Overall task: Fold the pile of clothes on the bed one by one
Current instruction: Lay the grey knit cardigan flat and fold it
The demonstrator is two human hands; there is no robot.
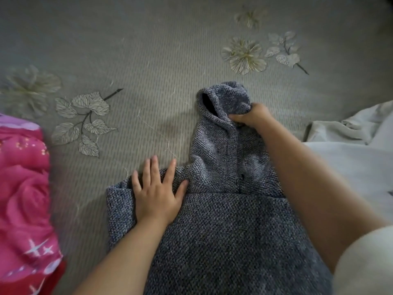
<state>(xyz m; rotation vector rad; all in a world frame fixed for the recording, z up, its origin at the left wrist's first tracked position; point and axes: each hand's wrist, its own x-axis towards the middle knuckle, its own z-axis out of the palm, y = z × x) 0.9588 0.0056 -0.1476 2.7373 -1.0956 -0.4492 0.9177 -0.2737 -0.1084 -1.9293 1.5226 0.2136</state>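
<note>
Right forearm fills the 4 o'clock corner, white sleeve [361, 262] pushed up at the elbow, bare arm running toward 12 o'clock. Blue-grey knitted hooded sweater [223, 231] lies flat on the bed, body spreading from center down to the 6 o'clock edge, shoulders across the middle, hood [223, 99] pointing to 12 o'clock. Right hand [253, 117] grips the hood at its right side, fingers curled into the knit, bunching it; hood opening shows as a dark slit facing 10 o'clock. Left hand [158, 192] lies flat with fingers spread, palm down, pressing on the sweater's left shoulder at about 8 o'clock of center; fingertips reach just past the shoulder edge onto the bed. Left sleeve area looks folded in under that hand, exact fold unclear. Bed [148, 50] is covered by a grey-green ribbed sheet with printed pale flowers and leaf sprigs at 1 o'clock and 9 o'clock. Pink rose-print fabric [21, 199] bunched at the 8 o'clock edge, apart from the sweater. White garment [350, 145] rumpled at 3 o'clock, just beside the right forearm, partly hidden by it. Some motion blur at the frame edges.
</note>
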